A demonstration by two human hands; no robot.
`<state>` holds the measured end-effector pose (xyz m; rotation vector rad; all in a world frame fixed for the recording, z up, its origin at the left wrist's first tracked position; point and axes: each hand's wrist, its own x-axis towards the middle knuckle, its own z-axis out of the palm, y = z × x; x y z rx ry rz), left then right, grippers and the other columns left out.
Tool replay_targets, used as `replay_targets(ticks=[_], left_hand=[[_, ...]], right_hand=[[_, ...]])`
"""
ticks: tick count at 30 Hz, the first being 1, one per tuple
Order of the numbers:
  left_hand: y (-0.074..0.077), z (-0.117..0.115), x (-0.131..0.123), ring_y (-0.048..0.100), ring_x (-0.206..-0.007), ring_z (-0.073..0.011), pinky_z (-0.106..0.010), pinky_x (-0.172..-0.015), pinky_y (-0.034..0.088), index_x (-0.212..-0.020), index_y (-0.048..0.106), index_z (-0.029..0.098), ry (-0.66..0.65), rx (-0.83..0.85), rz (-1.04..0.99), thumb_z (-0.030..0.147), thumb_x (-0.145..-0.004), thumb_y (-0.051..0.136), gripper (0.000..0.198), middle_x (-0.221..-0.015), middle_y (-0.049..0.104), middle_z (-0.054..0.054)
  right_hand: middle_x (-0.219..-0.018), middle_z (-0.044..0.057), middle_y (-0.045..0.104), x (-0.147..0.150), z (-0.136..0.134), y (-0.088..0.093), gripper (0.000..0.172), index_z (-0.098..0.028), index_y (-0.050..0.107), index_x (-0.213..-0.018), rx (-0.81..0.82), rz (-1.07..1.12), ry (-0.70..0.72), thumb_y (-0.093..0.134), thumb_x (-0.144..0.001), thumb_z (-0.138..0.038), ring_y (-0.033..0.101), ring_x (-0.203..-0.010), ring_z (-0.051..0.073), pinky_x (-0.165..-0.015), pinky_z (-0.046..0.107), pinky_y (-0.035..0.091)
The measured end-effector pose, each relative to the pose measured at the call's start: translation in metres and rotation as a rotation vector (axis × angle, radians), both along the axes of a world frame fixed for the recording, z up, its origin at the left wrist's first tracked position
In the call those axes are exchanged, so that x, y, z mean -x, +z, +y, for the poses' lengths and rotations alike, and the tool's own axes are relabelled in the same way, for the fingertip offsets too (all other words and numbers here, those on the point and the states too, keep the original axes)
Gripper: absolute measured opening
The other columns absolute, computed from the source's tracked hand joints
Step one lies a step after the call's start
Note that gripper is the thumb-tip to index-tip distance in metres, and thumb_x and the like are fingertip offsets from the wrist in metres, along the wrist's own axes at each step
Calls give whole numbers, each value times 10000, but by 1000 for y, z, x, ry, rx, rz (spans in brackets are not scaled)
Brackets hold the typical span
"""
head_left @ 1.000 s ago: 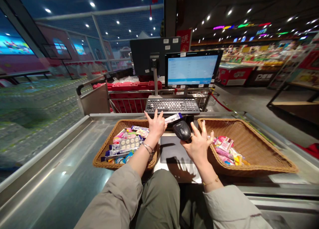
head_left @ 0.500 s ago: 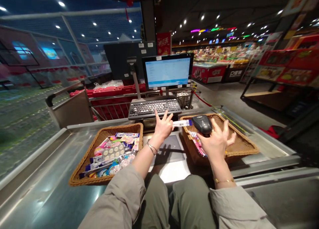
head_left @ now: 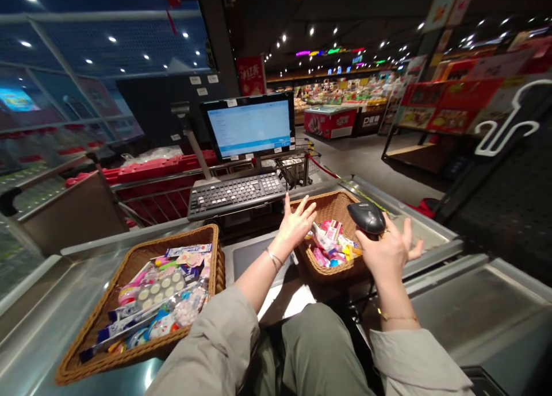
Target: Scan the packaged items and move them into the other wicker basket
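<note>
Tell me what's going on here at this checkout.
A person sits at a supermarket checkout counter. Their right hand holds a black handheld barcode scanner. Their left hand is open and empty, raised beside the rim of a wicker basket holding small colourful packets. A second, fuller wicker basket, on the person's left, holds more packets. Beyond the baskets are a keyboard and a monitor.

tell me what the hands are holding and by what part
The right hand holds a black barcode scanner by its lower end; the left hand holds nothing.
</note>
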<state>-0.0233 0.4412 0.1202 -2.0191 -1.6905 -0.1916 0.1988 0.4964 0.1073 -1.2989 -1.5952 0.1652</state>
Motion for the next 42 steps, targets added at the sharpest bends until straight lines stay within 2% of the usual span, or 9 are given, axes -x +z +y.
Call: replay_targets(ticks=[3,7,14,19,26,34,42], left_hand=[[-3,-9,5,220,-1571,-347,-814,-1191,-47,-1430,564,219,41,26,-34,197,-951,564,480,-1612,438,-131],[-1,-31,17,209,-1576,-340,-779,-1217,-10,-1456,531,203,114,29,-72,309,-960,583,510,-1638,390,-145],[3,-79,44,193,-1581,-334,-771,-1215,-11,-1463,523,218,282,6,-132,336,-950,600,532,-1662,342,-128],[1,-119,67,190,-1580,-347,-769,-1211,-35,-1452,550,241,394,-15,-170,352,-944,609,523,-1655,352,-132],[0,-174,93,204,-1576,-350,-765,-1220,37,-1455,547,214,564,-46,-225,395,-957,589,532,-1659,347,-125],[-11,-236,130,237,-1567,-351,-759,-1220,54,-1445,559,258,744,-34,-237,377,-944,588,516,-1651,374,-115],[-20,-287,165,238,-1553,-421,-811,-1176,45,-1379,633,253,910,50,-252,350,-908,630,481,-1627,409,-152]], right_hand=[[-1372,154,662,2,2,-5,538,-186,698,-1215,-10,9,5,644,-777,-494,303,-1509,378,-1187,696,48],[-1364,160,667,16,0,-8,569,-182,678,-1257,-20,10,37,646,-783,-494,303,-1508,373,-1182,699,71],[-1369,161,659,51,-22,4,446,-194,710,-1172,-55,-23,145,619,-814,-443,293,-1507,371,-1181,703,76],[-1371,133,662,80,-39,11,358,-216,734,-1039,-70,-29,242,643,-796,-462,285,-1509,367,-1185,706,70],[-1336,130,683,122,-67,13,305,-215,746,-882,-110,-74,369,630,-790,-482,306,-1490,388,-1171,719,97],[-1359,121,677,167,-103,12,296,-215,745,-867,-133,-119,531,607,-819,-472,306,-1492,379,-1156,723,130],[-1364,108,681,194,-127,1,232,-209,739,-806,-113,-124,617,635,-791,-417,321,-1493,385,-1159,723,137]])
